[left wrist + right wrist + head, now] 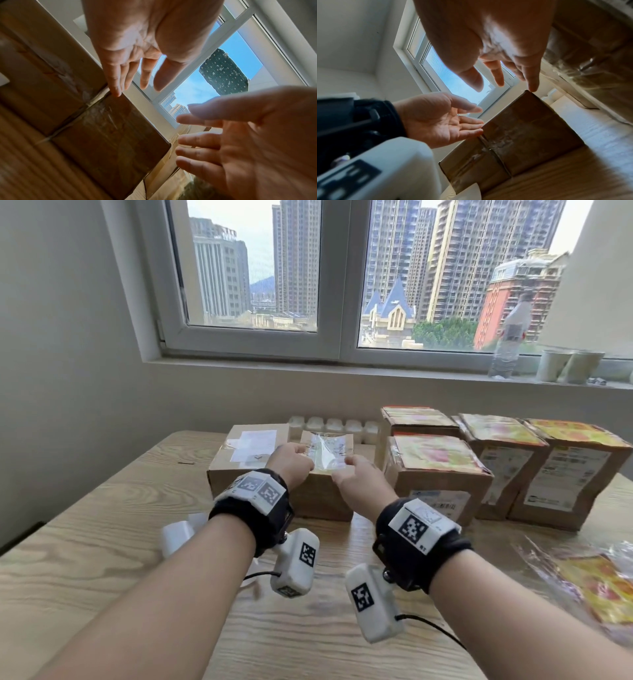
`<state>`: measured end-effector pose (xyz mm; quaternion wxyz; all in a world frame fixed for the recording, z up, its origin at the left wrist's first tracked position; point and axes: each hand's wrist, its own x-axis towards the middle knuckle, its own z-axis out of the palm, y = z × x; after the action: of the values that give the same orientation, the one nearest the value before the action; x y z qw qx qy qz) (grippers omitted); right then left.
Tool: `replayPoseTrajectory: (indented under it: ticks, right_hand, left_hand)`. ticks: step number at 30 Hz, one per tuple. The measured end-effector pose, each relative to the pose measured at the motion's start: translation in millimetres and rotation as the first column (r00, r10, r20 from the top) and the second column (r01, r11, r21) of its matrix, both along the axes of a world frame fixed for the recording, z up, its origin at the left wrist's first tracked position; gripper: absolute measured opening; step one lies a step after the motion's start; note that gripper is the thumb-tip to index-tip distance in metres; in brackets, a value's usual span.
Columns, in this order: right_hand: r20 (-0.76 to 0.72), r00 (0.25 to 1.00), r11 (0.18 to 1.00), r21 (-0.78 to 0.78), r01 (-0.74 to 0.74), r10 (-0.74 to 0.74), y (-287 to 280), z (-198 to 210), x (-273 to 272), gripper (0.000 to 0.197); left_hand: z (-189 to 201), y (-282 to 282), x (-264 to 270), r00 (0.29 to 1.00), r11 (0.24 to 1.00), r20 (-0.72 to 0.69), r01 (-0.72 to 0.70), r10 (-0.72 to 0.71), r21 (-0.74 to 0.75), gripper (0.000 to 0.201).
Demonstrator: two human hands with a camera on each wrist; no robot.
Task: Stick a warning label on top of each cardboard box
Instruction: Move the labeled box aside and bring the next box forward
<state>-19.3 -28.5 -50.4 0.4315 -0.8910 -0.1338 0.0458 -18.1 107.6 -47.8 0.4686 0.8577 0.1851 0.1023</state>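
Observation:
A small cardboard box (322,498) stands mid-table with a clear, shiny film (325,455) on its top. My left hand (298,463) and right hand (349,470) hover at the near edge of that top, a little apart. Both hold nothing. In the left wrist view my left hand (137,86) has straight fingers, one fingertip (117,93) at the box's (111,135) top edge. The right hand (503,85) is spread likewise above the box corner (527,93). To the right, several boxes (435,460) carry yellow-red labels on top.
A wide flat box (239,467) with a white paper slip adjoins the small box on the left. More yellow-red labels (596,587) in plastic lie at the table's right edge. A row of white bottles (335,426) stands behind. A water bottle (510,337) and cups (568,366) are on the sill.

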Motion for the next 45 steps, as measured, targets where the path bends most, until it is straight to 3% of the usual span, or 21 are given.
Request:
replayPoseTrajectory:
  ticks: [9, 15, 18, 21, 27, 31, 34, 38, 43, 45]
  right_hand:
    - [-0.082, 0.997, 0.999, -0.038, 0.008, -0.011, -3, -7, 8, 0.047]
    - [-0.106, 0.992, 0.984, -0.175, 0.047, -0.066, -4, -14, 6, 0.055]
    - [-0.084, 0.995, 0.975, -0.220, 0.034, -0.054, -5, -15, -2, 0.051]
    - [-0.078, 0.997, 0.976, -0.220, -0.004, -0.013, -5, -16, -8, 0.034]
    - [-0.059, 0.997, 0.949, -0.307, -0.066, 0.051, -14, -13, -22, 0.027]
    - [-0.119, 0.991, 0.964, -0.249, -0.093, 0.065, -17, -10, -31, 0.033]
    - [-0.208, 0.977, 0.982, -0.167, -0.089, 0.053, -15, -15, -30, 0.035]
    - [-0.176, 0.984, 0.985, -0.166, -0.043, 0.013, -15, -22, -29, 0.044]
    - [-0.130, 0.992, 0.986, -0.164, -0.022, 0.001, -19, -24, -31, 0.046]
    - [-0.132, 0.991, 0.988, -0.150, -0.026, 0.006, -22, -22, -34, 0.047]
  left_hand:
    - [-10, 0, 8, 1.000, 1.000, -0.012, -0.007, 0.007, 0.009, 0.050]
    - [-19, 9, -3, 0.997, 1.000, -0.075, -0.015, 0.015, 0.001, 0.052]
    - [-24, 15, -13, 0.992, 0.997, -0.117, -0.041, 0.047, 0.060, 0.044]
    - [-30, 19, -18, 0.984, 0.993, -0.155, -0.072, 0.086, 0.091, 0.043]
    - [-31, 18, -22, 0.970, 0.996, -0.235, -0.042, 0.059, 0.079, 0.014]
    - [-30, 15, -24, 0.957, 0.999, -0.290, -0.012, 0.024, 0.044, 0.032]
    - [-28, 14, -28, 0.948, 1.000, -0.319, -0.010, 0.005, -0.014, 0.029]
    - [-33, 16, -29, 0.957, 0.998, -0.288, -0.037, 0.019, -0.059, 0.039]
    - [-19, 9, -44, 0.973, 0.986, -0.232, -0.049, 0.010, -0.162, 0.032]
    - [-15, 8, -50, 0.973, 0.976, -0.232, -0.044, -0.007, -0.211, 0.055]
